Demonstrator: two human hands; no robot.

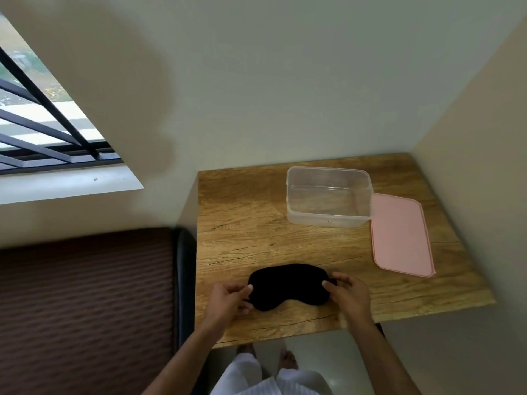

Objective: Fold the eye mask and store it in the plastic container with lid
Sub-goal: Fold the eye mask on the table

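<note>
The left hand and right hand pinch the two ends of the flat black eye mask with their fingers, low on the tabletop. The clear box sits open at 1 o'clock from the mask, touching its pink lid.

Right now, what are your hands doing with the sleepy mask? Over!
Left hand and right hand pinching the ends of the black eye mask, flat, unfolded. Clear container open, empty; pink lid beside it. Nothing in the way.
</note>
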